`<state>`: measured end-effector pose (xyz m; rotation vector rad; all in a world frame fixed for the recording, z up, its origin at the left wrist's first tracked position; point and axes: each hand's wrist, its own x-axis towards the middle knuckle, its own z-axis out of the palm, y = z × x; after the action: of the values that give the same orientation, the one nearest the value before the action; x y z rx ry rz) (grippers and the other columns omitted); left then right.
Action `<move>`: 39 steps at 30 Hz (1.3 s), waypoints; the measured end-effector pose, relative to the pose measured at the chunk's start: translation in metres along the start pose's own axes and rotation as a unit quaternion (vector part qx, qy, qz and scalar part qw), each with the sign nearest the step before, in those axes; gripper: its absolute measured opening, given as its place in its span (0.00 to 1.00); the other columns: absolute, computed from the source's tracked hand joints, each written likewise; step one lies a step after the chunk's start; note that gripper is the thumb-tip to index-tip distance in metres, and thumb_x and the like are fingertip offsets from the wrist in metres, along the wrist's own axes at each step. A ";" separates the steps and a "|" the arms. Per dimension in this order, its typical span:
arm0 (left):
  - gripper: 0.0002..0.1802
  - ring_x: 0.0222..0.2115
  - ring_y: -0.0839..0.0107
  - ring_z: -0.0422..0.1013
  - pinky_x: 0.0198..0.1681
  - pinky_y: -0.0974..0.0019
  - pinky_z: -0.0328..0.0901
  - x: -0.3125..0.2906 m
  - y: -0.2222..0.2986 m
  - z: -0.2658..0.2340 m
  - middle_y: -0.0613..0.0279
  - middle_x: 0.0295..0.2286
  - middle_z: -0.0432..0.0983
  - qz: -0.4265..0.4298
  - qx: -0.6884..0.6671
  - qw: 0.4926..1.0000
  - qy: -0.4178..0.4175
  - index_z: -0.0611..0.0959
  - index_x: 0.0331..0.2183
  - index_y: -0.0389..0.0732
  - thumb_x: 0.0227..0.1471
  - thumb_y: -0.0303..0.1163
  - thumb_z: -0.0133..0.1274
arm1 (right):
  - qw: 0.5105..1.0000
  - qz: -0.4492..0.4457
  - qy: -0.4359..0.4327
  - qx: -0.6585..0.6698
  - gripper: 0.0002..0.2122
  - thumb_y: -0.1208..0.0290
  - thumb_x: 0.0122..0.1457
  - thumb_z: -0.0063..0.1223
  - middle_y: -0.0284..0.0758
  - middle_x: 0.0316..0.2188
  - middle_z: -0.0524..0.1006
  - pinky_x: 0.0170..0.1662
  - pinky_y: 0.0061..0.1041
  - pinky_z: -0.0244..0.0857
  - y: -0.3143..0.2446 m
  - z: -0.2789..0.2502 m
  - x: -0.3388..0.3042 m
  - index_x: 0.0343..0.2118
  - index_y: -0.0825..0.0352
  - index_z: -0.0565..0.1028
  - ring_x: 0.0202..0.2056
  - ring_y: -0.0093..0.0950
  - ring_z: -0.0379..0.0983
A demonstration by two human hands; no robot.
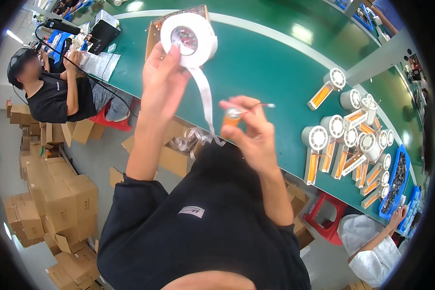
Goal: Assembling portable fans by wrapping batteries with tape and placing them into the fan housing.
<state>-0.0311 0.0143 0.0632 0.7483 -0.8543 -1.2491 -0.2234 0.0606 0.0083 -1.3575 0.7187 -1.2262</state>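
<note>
My left hand [165,82] grips a wide white roll of tape or labels [204,30], its thumb at the core. From the roll a white strip [204,94] hangs down toward my lap, where its end curls. My right hand [257,137] pinches a small orange cylinder with a silvery end [230,119], which looks like a battery cell. A thin wire with a small white plug [270,105] sticks out to the right of these fingers. The strip and the cell are apart. Behind the roll stands a cardboard box [152,34] of small parts, partly hidden.
On the green table [270,63], several white handheld fans [317,138] with orange in their handles lie at the right, by a blue tray [402,169]. Co-workers sit left [58,92] and lower right [372,246]. Crumpled strip [183,141] hangs over a carton below the edge.
</note>
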 end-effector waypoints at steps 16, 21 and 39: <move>0.22 0.37 0.67 0.72 0.28 0.64 0.68 -0.052 -0.066 0.055 0.60 0.40 0.68 -0.103 -0.102 0.988 -0.048 0.57 0.49 0.42 0.58 0.34 0.48 | 0.979 -0.033 0.200 0.025 0.14 0.81 0.46 0.65 0.30 0.29 0.70 0.34 0.16 0.61 -0.024 -0.038 -0.014 0.35 0.74 0.73 0.30 0.17 0.65; 0.17 0.32 0.76 0.70 0.24 0.72 0.60 -0.053 -0.067 0.059 0.61 0.37 0.70 -0.092 -0.059 0.993 -0.043 0.61 0.46 0.42 0.59 0.36 0.47 | 0.979 -0.011 0.204 -0.020 0.14 0.79 0.44 0.67 0.29 0.28 0.70 0.32 0.15 0.60 -0.022 -0.044 -0.014 0.34 0.74 0.75 0.28 0.15 0.63; 0.25 0.40 0.74 0.71 0.43 0.70 0.67 -0.042 -0.050 0.046 0.59 0.38 0.74 -0.093 0.246 0.957 -0.119 0.72 0.46 0.31 0.45 0.23 0.62 | 0.990 0.098 0.075 -0.065 0.17 0.76 0.46 0.67 0.30 0.27 0.74 0.30 0.12 0.63 -0.037 -0.077 0.000 0.38 0.75 0.76 0.26 0.14 0.67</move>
<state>-0.0994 0.0461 0.0372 1.1083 -1.3460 -1.3241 -0.3033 0.0437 0.0314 -1.2748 1.0297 -1.1481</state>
